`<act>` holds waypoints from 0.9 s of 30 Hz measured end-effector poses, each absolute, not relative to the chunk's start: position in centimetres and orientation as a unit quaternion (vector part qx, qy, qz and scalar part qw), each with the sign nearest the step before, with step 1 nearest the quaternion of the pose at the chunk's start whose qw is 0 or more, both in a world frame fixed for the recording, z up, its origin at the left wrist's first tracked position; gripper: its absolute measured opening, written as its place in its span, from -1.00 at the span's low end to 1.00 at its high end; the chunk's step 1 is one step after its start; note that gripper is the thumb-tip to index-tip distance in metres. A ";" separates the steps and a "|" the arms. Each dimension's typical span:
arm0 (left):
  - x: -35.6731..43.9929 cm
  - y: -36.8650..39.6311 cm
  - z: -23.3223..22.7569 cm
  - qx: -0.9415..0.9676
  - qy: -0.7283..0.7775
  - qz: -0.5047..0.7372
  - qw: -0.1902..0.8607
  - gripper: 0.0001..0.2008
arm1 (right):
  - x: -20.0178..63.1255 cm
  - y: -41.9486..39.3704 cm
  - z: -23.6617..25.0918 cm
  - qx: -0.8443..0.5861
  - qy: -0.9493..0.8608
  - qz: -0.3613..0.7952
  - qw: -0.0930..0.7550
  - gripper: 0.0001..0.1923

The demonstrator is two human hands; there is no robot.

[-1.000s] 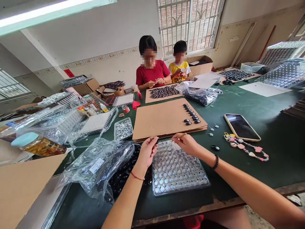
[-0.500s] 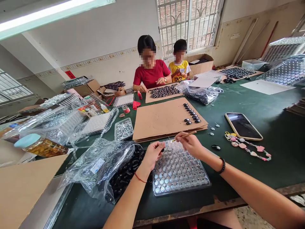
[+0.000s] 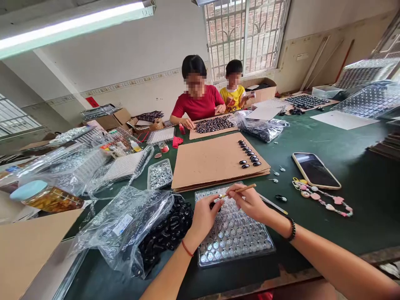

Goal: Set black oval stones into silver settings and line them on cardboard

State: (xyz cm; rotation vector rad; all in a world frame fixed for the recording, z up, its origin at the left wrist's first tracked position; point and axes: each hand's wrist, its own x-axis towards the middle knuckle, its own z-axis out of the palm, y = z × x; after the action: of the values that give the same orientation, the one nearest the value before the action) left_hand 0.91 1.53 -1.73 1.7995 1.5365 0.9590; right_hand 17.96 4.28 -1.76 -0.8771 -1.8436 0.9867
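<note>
My left hand (image 3: pixel 204 214) is closed in a pinch on a small black piece (image 3: pixel 213 205), mostly hidden by the fingers. Between the finger and thumb of my right hand (image 3: pixel 248 202) is a thin wooden stick (image 3: pixel 245 188). Its tip meets the left fingertips, where a small silvery spot shows. Under both hands lies a clear plastic tray (image 3: pixel 236 250) with rows of round silvery pieces. Glossy black oval pieces (image 3: pixel 168 225) spill from a clear plastic bag (image 3: pixel 125 221) beside my left wrist. Several black ovals (image 3: pixel 250 153) sit on stacked cardboard sheets (image 3: pixel 206 160) beyond the tray.
A tub of small metal pieces (image 3: pixel 160 174) stands left of the cardboard. To the right are a phone (image 3: pixel 315 170), a bead strap (image 3: pixel 331 204) and a white stick (image 3: pixel 275 205). A lidded jar (image 3: pixel 46 196) is at left. Two people sit across the table.
My hands have come together, and the stick's tip now meets my left fingertips. A dark piece now shows in my left hand. The view has shifted slightly.
</note>
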 end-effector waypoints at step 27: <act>-11.2 7.0 3.7 0.514 0.738 0.424 0.109 -0.55 | 18.6 4.8 -1.5 -0.325 -0.578 0.503 0.554 -0.71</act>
State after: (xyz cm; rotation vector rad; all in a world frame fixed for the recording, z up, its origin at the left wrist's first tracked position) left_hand -11.20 7.00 3.66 1.5127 2.1686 1.2457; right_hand 18.64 4.82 -1.52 -0.7678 -1.3665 1.1892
